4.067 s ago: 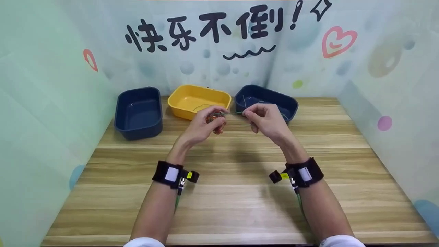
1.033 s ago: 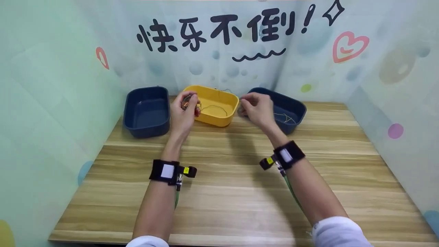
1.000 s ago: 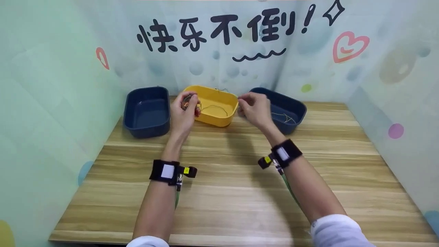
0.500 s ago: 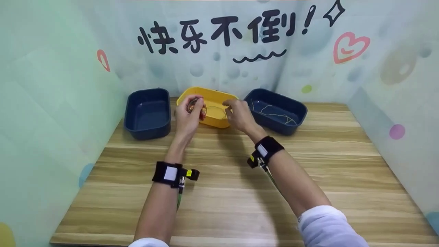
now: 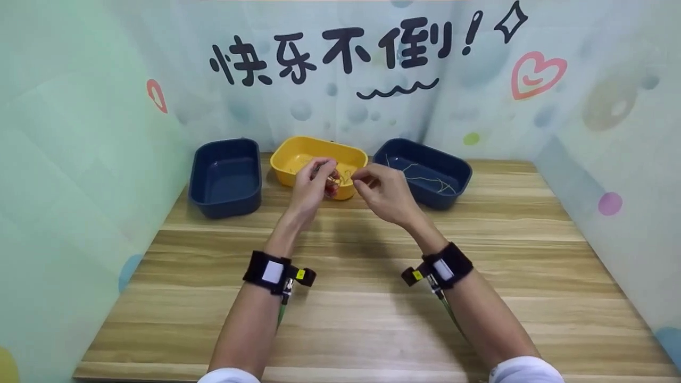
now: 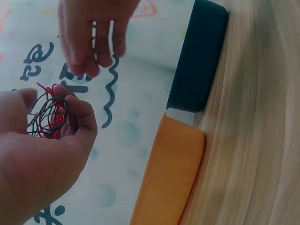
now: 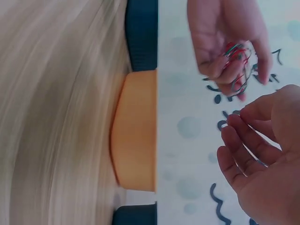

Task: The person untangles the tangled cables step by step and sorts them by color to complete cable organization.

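Observation:
My left hand (image 5: pixel 308 191) holds a tangled bundle of thin red and green wires (image 6: pixel 52 115) between curled fingers and thumb, in front of the yellow bin (image 5: pixel 287 177). Loose loops stick out toward the right in the head view. Close by on the right is my right hand (image 5: pixel 391 197), its fingers loosely bent and the thumb near the index finger. No wire shows between those fingers in the right wrist view. Behind it, the right dark blue bin (image 5: pixel 439 199) has several thin pale strands (image 5: pixel 425 178) lying inside.
A second dark blue bin (image 5: pixel 226 205) stands at the back left of the wooden table (image 5: pixel 351 319). Printed cloth walls (image 5: pixel 298 111) enclose the back and both sides. Each wrist wears a black strap with a small camera.
The right hand has gone from drawing out a green strand to having no visible wire, passing over the yellow bin. The left hand has moved right and nearer with the bundle.

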`<state>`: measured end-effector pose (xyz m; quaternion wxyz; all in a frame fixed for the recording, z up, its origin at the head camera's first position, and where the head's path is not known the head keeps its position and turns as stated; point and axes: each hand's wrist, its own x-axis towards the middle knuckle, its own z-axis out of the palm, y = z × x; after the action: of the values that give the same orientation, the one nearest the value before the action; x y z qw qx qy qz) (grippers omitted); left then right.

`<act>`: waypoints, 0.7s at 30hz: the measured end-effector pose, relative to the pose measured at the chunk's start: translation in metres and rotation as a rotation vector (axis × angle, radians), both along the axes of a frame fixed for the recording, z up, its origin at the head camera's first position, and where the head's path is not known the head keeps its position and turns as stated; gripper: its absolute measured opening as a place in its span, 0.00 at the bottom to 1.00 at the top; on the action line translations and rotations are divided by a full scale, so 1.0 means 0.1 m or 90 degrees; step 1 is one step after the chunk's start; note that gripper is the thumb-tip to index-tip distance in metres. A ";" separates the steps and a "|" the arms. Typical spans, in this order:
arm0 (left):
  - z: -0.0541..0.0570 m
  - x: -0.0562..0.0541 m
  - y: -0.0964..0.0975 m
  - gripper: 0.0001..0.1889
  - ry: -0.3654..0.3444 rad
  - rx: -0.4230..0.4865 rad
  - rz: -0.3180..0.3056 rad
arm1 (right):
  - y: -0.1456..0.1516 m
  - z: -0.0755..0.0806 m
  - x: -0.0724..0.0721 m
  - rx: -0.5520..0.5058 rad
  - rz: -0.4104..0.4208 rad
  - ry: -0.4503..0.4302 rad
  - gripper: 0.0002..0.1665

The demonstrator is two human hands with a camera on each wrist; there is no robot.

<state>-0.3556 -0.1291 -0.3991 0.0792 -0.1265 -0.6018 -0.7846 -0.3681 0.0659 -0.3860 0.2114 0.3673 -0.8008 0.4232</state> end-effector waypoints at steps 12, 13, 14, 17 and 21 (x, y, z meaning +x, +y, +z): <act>-0.04 0.07 0.14 0.35 0.033 -0.126 -0.127 | -0.02 -0.03 0.19 -0.084 -0.019 0.058 0.06; -0.04 0.07 0.15 0.35 0.041 -0.142 -0.129 | -0.02 -0.04 0.19 -0.082 -0.027 0.075 0.06; -0.04 0.07 0.15 0.35 0.051 -0.157 -0.131 | -0.02 -0.04 0.19 -0.079 -0.036 0.091 0.06; -0.03 0.08 0.16 0.33 0.073 -0.187 -0.141 | -0.02 -0.05 0.19 -0.065 -0.055 0.133 0.06; -0.04 0.09 0.16 0.25 0.074 -0.206 -0.145 | -0.01 -0.05 0.19 -0.055 -0.070 0.143 0.03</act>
<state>-0.3467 -0.1135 -0.4031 0.0031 -0.2502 -0.6962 -0.6728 -0.3494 0.0646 -0.3915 0.3380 0.3584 -0.7722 0.4013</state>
